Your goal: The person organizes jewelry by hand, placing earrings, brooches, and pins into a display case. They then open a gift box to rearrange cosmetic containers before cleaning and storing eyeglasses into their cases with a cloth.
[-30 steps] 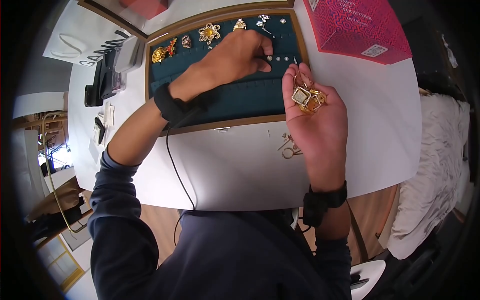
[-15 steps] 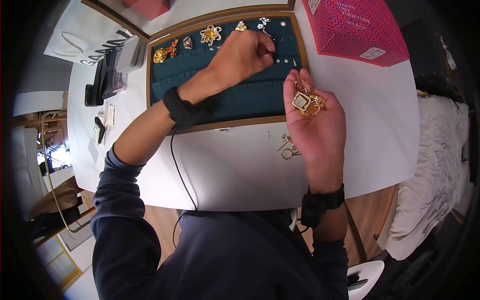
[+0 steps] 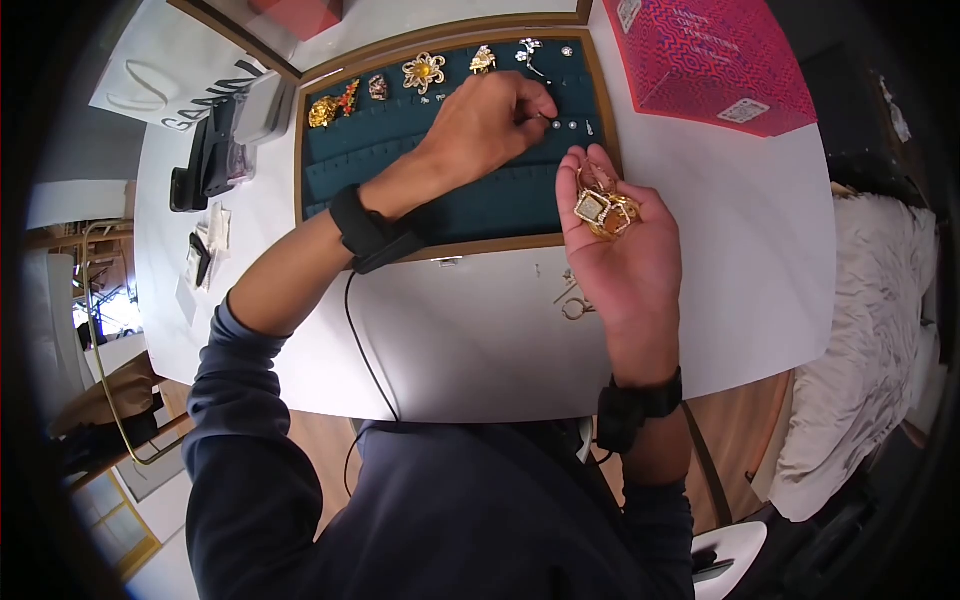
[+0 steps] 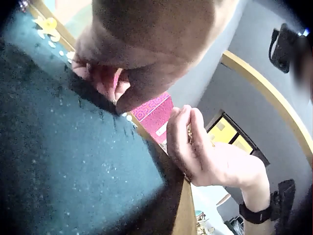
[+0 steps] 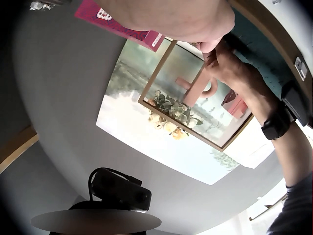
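My left hand (image 3: 475,130) is over the teal-lined jewelry case (image 3: 470,215), thumb and forefinger pinching at the left end of a row of small stud earrings (image 3: 572,125). The stud at the fingertips is mostly hidden. Palm up beside the case's right edge, my right hand (image 3: 630,260) carries a cluster of gold jewelry (image 3: 607,212), with a square stone-set piece on top. Its fingers lie extended and slightly cupped under the pieces. Gold brooches, including a flower-shaped brooch (image 3: 423,71), sit along the back of the case.
Loose gold jewelry (image 3: 574,305) lies on the white table (image 3: 480,350) in front of the case. The glass lid (image 3: 390,20) stands raised behind. A pink patterned box (image 3: 700,60) is at the back right. Grey and black boxes (image 3: 215,140) stand left of the case.
My left hand has shifted slightly right and down in the head view, its fingertips staying by the stud row. The right hand has moved slightly left and down with the gold jewelry.
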{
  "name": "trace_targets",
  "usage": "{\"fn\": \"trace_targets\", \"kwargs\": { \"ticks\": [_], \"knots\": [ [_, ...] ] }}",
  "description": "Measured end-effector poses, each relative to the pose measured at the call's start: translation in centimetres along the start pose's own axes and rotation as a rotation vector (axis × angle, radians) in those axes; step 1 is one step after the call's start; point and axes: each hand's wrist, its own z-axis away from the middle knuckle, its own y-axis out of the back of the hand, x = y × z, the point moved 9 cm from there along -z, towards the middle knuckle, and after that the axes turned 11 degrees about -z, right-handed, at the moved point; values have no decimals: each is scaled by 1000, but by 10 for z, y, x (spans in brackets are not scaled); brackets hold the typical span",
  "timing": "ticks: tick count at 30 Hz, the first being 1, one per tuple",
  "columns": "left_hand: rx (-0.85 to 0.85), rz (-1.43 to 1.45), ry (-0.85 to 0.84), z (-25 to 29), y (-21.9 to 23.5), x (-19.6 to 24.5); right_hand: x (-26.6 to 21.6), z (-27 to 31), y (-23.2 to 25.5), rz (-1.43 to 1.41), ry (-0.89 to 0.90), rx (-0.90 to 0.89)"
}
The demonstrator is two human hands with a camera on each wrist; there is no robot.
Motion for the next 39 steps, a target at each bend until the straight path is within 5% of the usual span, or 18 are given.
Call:
{"fn": "trace_targets", "kwargs": {
  "ticks": [6,15,21,26,29,30,33,39],
  "knots": [
    [-31,-152,-84,-4,5,-5,5,-1,-1,-23,-22,-5],
    [170,-36,-126,-6,32,18,13,7,1,-30,-87,-35],
    [-22,214,-205,26,48,77,18,0,8,-27,-104,-59],
    [-93,-108,-202,-4,12,30,17,10,7,13,-19,27],
    [-4,-298,-372,-1,-10,44,18,12,9,-64,-77,6],
    [64,-262,-425,0,-10,48,16,14,9,-41,-64,10],
    [-80,-25,-268,-22,-23,23,14,20,10,-12,-49,20],
    [23,-199,-351,-16,-10,37,16,19,9,-43,-96,-6]
  ]
}}
